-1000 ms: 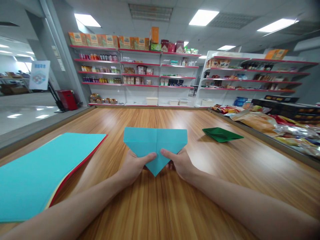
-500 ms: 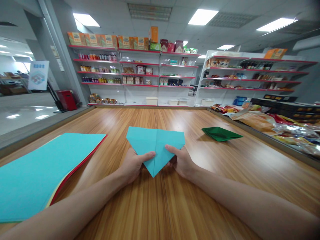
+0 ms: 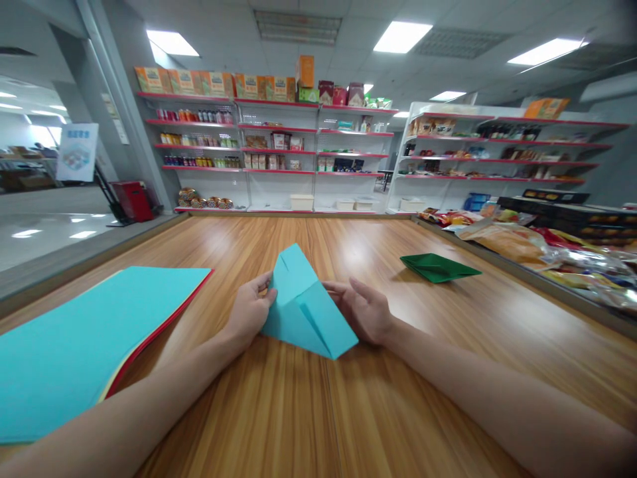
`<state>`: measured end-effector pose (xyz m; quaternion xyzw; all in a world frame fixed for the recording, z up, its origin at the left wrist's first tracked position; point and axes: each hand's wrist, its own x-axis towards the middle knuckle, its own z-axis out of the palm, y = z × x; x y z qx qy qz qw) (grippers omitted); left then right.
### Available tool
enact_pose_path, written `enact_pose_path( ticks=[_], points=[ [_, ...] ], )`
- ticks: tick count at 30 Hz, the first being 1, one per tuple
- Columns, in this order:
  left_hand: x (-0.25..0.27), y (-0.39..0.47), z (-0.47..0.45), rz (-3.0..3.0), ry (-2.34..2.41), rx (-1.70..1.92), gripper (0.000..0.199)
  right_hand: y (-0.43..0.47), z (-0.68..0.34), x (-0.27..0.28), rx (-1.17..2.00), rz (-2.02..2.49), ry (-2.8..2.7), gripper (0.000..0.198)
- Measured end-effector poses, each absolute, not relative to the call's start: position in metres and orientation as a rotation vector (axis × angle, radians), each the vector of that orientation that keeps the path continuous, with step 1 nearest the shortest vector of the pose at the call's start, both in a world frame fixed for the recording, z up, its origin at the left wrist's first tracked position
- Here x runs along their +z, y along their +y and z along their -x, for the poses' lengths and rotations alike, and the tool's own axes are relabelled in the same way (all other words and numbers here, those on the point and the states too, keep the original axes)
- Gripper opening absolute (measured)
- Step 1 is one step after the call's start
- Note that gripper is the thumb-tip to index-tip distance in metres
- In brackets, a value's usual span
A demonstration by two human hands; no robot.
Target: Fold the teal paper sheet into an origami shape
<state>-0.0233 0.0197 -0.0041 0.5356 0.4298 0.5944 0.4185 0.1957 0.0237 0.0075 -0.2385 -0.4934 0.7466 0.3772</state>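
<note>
A folded sheet of light-blue paper [image 3: 306,302] is tilted above the middle of the wooden table, with creased flaps facing me. My left hand [image 3: 250,307] pinches its left edge, thumb in front and fingers partly hidden behind. On the other side, my right hand [image 3: 365,309] is open, its thumb raised off the paper and its fingers reaching toward the right edge; their tips are partly hidden behind the sheet. To the right lies a folded dark-green paper piece [image 3: 438,267].
A stack of coloured paper sheets [image 3: 114,338], blue on top, lies at the left of the table [image 3: 259,425]. Packaged snacks [image 3: 512,242] are heaped beyond the right edge. Stocked shelves [image 3: 279,149] stand behind the table.
The blue paper has turned, so its point no longer faces me and its creased flaps show. My right thumb has come off it, while my left hand has shifted to its left edge.
</note>
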Motion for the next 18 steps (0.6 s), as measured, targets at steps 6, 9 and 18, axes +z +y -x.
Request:
enact_pose_path(
  ticks=[6,9,18],
  points=[
    [-0.006,0.013,0.023,-2.164,1.479,1.249,0.034,0.029,-0.194,0.0,1.759,0.753,-1.597,0.034],
    [-0.004,0.006,0.017,-2.425,1.649,1.11,0.039,0.028,-0.189,-0.005,1.58,0.871,-1.663,0.032],
    [-0.007,-0.002,0.01,-2.647,1.493,0.983,0.028,0.021,-0.183,0.001,1.373,1.241,-1.658,0.023]
  ],
)
